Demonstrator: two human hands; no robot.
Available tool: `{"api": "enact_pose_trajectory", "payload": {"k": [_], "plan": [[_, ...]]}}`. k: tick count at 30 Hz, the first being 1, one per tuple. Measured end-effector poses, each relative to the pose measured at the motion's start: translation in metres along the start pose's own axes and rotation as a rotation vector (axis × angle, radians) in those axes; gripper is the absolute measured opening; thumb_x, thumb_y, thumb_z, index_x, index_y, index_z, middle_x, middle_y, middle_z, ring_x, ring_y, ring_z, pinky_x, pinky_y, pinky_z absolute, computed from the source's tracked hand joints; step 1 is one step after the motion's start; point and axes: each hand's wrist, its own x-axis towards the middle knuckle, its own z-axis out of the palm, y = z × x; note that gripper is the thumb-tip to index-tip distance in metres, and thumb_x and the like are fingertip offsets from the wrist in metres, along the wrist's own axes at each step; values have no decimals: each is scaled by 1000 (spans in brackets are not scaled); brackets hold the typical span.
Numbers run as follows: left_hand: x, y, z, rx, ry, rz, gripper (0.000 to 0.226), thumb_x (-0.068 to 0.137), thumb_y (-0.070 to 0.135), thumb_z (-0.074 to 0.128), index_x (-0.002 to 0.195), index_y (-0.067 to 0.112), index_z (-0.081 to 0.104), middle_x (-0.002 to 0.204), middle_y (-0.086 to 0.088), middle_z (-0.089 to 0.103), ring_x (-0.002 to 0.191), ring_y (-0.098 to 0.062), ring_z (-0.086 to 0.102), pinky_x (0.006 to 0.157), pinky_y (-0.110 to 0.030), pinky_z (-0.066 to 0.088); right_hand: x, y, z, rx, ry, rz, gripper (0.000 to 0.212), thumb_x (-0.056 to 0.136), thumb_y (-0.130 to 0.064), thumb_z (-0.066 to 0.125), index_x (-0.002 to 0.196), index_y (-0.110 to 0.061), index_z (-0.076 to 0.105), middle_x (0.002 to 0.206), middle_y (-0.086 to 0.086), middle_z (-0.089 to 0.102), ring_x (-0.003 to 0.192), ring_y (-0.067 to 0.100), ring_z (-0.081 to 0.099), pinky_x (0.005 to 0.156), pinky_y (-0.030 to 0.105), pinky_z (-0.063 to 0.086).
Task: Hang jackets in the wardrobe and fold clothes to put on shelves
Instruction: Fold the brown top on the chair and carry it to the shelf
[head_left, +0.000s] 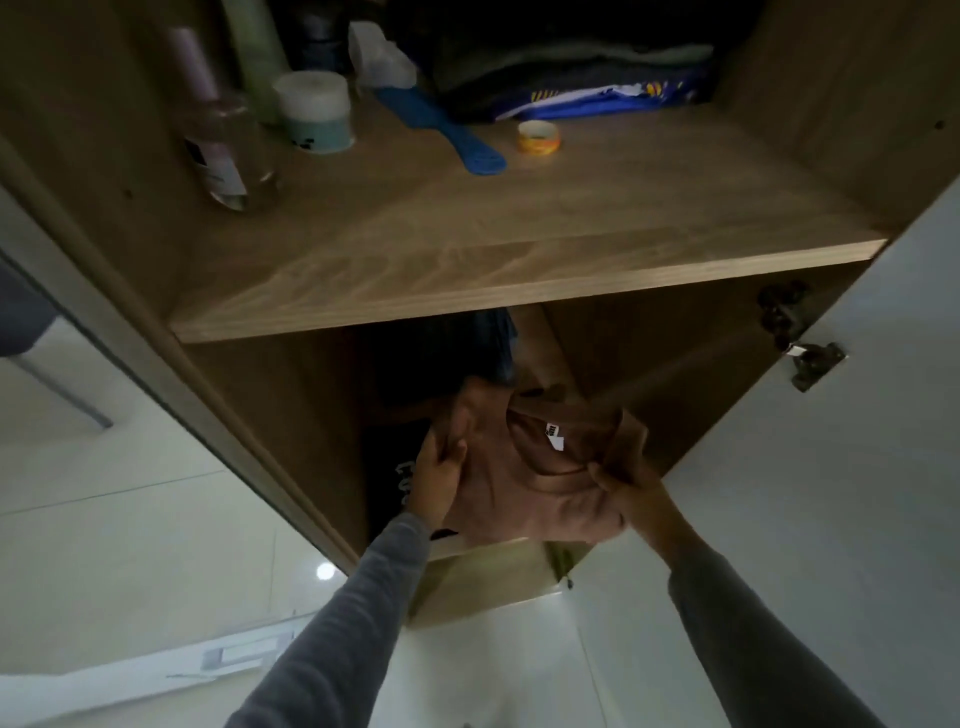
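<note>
Shirt (524, 488), brown, folded, neck label (555, 435) up. It is in the lower bay of the wardrobe (291, 415), under the upper shelf (519, 270), with its near edge over the lower shelf's front lip (483, 548).

Left hand (439, 467) grips the shirt's left edge, thumb on top and fingers curled under. Right hand (631, 493) pinches the near right corner, with fabric bunched in its curled fingers.

A dark garment (387, 467) with white lettering sits just beside the shirt on the left; cannot tell whether they touch.

Step judged: seating the fold on the shelf. To do it well:
- Slide the shirt back level with both hands so the fold does not open.
- Avoid dragging the dark garment.
- Smooth the bunched right corner before release.
- Square the front edge to the lip.
</note>
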Motion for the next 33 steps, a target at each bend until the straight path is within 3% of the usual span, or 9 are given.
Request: {"api": "enact_pose_trajectory", "payload": {"k": [2,6,10,13,18,20,24,28,33], "plan": [[15,5,-14,61,15,-23,40,94,8,52,134,5,45,133,-13,52,122,-29,49,104,-39,39,4,9,15,-13,-68,-11,85,73,-43,72,142,-15,31,127,-2,49,118,17,50,100,28,41],[62,46,-33,272,-54,87,43,90,-4,52,132,2,47,120,-6,51,116,-19,47,88,-20,35,14,9,57,92,-77,-110,60,71,-38,74,120,-32,39,110,-23,48,96,-14,49,81,0,40],[134,65,-21,521,-133,201,54,90,12,60,139,9,40,142,-13,43,131,-27,40,104,-31,34,37,29,86,397,144,-120,37,85,-34,61,117,-36,43,109,-22,53,93,-12,58,79,8,48],[156,36,2,582,5,173,75,88,32,62,149,19,19,153,-9,26,138,-25,29,111,-44,29,63,70,93,457,207,79,45,93,-28,54,136,-19,42,119,-3,56,105,15,59,94,29,49],[93,-84,2,768,219,-249,75,92,37,52,150,14,10,153,-14,18,139,-32,24,113,-44,25,105,130,77,309,199,413,8,94,-15,53,92,-11,60,83,8,58,76,25,58,70,30,45],[64,-123,-5,851,222,-468,74,93,41,47,149,8,11,150,-19,21,136,-36,25,111,-45,27,111,137,71,481,165,405,8,95,-18,53,98,-14,59,89,5,62,81,21,59,79,32,47],[53,-150,-9,673,303,-576,66,95,40,49,139,-4,29,135,-24,46,124,-37,46,98,-37,38,113,145,57,762,103,354,43,92,-33,54,131,-14,51,123,7,63,113,27,59,101,41,43],[53,-140,-5,579,246,-499,38,99,27,43,118,-3,57,120,-21,60,112,-34,56,90,-33,41,116,135,54,761,135,401,33,90,-27,60,121,-17,58,110,3,64,88,14,66,62,21,53],[51,-104,-15,284,361,-349,36,100,25,43,127,3,50,117,-10,56,118,-30,51,91,-30,39,118,102,50,740,142,363,37,91,-17,58,128,-14,52,119,7,60,111,25,56,78,29,49]]}}
